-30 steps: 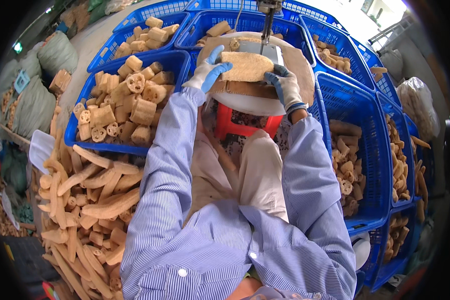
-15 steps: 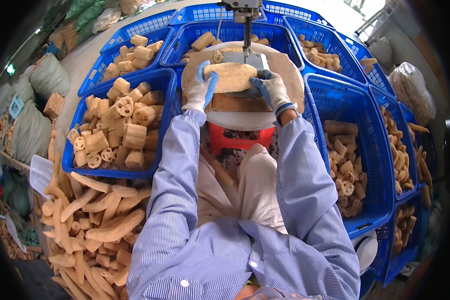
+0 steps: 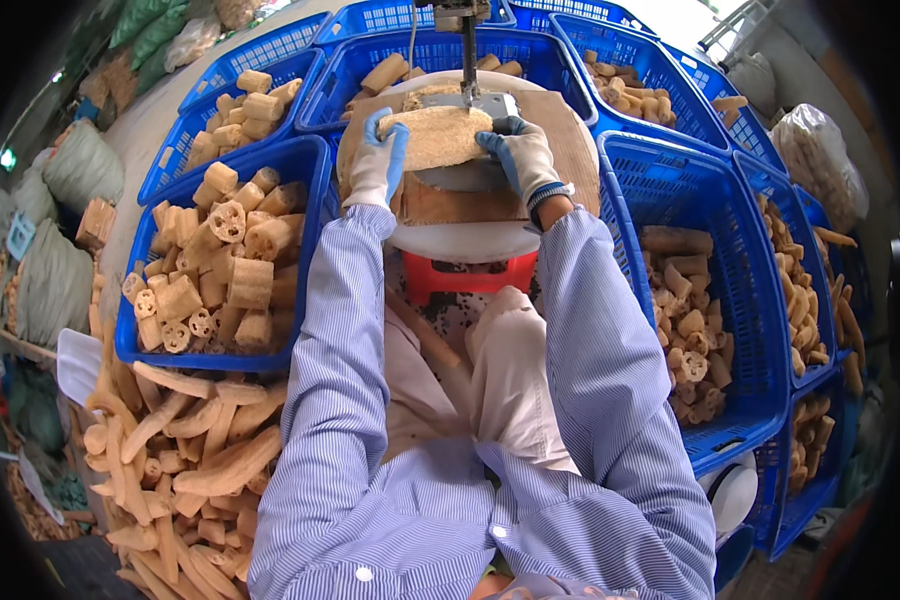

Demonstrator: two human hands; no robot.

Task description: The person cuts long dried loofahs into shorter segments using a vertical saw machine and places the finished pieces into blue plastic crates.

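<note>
A tan, fibrous piece of dried loofah (image 3: 436, 138) is stretched crosswise between my two gloved hands. My left hand (image 3: 377, 160) grips its left end, with the blue-tipped fingers curled around it. At the right end, my right hand (image 3: 522, 157) pinches it between thumb and fingers. Just beyond the loofah, the needle post of a sewing machine (image 3: 470, 60) comes down to a metal plate (image 3: 500, 104). A round work table with a brown cardboard top (image 3: 560, 125) lies under my hands. The loofah covers part of the plate.
Blue crates surround me; a left crate (image 3: 315, 230) holds cut loofah chunks, and a right crate (image 3: 760, 330) holds smaller pieces. Long loofahs (image 3: 230, 465) are heaped at my lower left. Beneath the table is a red stool (image 3: 470, 278). A clear plastic bag (image 3: 820, 165) stands far right.
The view has shifted slightly. Both hands still hold the loofah, which has tilted a little, its right end now higher and nearer the needle post.
</note>
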